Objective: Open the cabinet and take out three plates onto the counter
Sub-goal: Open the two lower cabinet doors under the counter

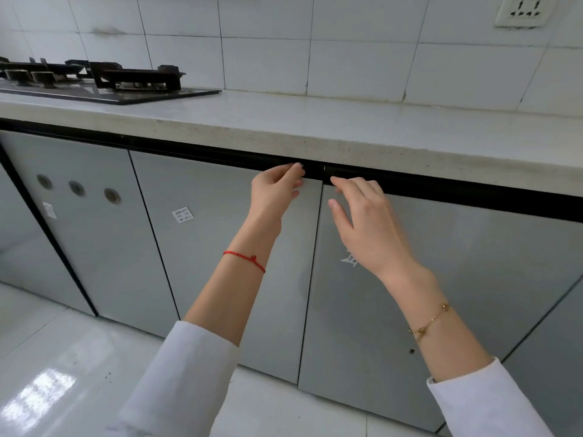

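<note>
Two grey cabinet doors stand closed under the pale stone counter [347, 127]. My left hand [274, 193] is at the top right corner of the left door [227, 263], its fingertips curled over the door's top edge at the black rail. My right hand [362, 222] reaches the top left corner of the right door [441, 294], fingers spread, fingertips touching the black handle strip. Neither hand holds anything loose. No plates are visible; the cabinet's inside is hidden.
A black gas hob [94, 80] sits on the counter at the far left. White wall tiles and a socket [522, 11] are behind. Further left is a door with three round vents [77, 188]. Glossy floor tiles [63, 373] lie below.
</note>
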Available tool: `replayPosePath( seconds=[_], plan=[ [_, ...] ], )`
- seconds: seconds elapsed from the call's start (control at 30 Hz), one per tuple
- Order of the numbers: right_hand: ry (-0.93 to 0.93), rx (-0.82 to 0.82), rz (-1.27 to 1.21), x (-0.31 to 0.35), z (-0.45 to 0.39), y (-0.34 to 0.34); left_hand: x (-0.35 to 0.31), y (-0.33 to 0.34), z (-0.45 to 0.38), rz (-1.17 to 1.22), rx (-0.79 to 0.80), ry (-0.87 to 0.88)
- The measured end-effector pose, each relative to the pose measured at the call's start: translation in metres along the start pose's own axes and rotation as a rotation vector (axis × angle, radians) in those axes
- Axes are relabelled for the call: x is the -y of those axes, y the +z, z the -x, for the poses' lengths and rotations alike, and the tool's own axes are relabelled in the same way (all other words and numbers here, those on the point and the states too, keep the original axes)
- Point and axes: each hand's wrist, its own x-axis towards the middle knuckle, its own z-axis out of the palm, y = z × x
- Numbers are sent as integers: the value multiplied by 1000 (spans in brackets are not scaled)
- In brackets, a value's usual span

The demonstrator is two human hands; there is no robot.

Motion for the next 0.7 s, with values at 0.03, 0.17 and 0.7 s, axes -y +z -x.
replayPosePath(
  seconds=[0.03, 0.17, 0.7],
  plan=[
    [-2, 3, 0, 1, 0, 0, 0, 0, 1, -13, -4, 10],
    [1, 9, 0, 4, 2, -1, 0, -5, 9, -45, -12, 43],
    [-86, -93, -251, 47, 23, 5, 0, -57, 78, -181, -48, 270]
  ],
)
